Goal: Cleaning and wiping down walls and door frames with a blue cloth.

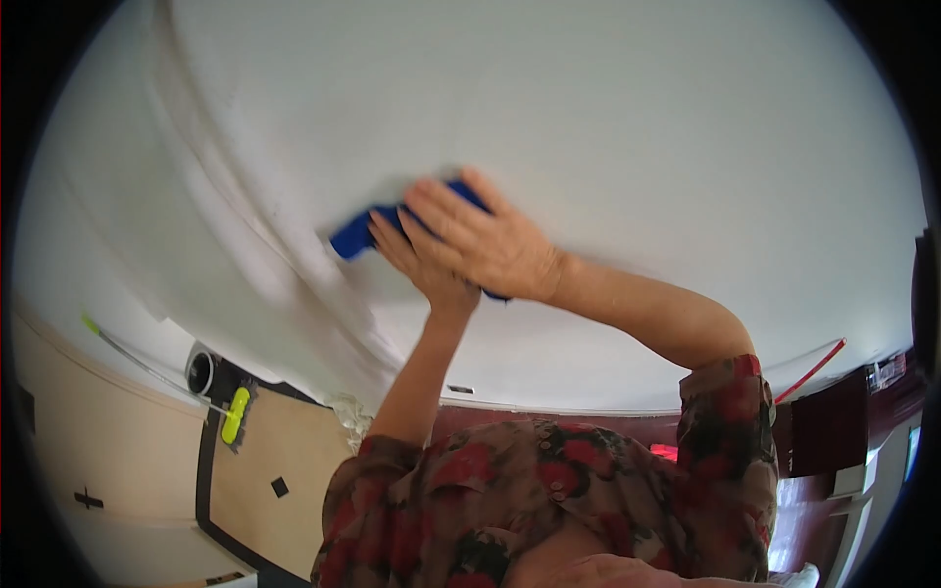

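A blue cloth [354, 237] is pressed flat against a large smooth white surface [625, 110]. My right hand [489, 239] lies over it with the fingers spread, holding it to the surface. Below and to the left, my left hand [426, 264] presses on the same cloth, its fingers reaching onto the blue fabric. The right hand partly covers the left one. Parts of the cloth are hidden under both hands. Slight blur shows on the fingers.
A pale raised ridge [250, 213] runs down the left of the white surface. At lower left is a lime-green mop head [235, 415] with a long handle, near a round white opening [200, 370]. A red stick [812, 370] leans at the right, near a dark red panel [827, 426].
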`<state>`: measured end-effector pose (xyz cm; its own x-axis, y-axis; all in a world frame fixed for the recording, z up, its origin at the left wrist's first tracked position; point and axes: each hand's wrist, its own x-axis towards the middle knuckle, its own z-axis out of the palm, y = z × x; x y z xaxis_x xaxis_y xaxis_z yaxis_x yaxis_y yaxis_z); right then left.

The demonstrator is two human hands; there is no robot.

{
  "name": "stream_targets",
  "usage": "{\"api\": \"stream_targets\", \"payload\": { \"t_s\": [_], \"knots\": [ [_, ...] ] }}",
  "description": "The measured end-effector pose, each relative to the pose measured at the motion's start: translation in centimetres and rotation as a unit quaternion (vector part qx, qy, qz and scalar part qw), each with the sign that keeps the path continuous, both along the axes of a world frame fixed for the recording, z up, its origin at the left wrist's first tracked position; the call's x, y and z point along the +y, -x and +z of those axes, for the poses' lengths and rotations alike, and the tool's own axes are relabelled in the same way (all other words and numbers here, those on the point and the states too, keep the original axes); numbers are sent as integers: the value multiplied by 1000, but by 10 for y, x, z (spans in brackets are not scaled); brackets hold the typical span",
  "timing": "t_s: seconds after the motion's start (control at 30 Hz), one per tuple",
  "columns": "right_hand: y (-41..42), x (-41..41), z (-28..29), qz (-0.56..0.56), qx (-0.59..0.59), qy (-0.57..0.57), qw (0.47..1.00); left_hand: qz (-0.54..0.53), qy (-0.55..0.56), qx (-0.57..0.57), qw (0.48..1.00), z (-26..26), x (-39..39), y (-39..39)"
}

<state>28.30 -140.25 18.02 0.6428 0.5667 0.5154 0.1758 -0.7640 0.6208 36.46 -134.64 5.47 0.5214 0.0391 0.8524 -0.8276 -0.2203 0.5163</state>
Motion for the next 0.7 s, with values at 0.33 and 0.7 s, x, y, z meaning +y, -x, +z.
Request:
{"api": "stream_targets", "payload": {
  "t_s": [0.33, 0.7],
  "knots": [
    [96, -66, 50, 2, -131, -8, 991, -47, -85, -183, 978, 94, -24, 43],
    [256, -156, 119, -198, -438, 2, 877, -248, -152, -397, 870, 272, -129, 183]
  ]
}}
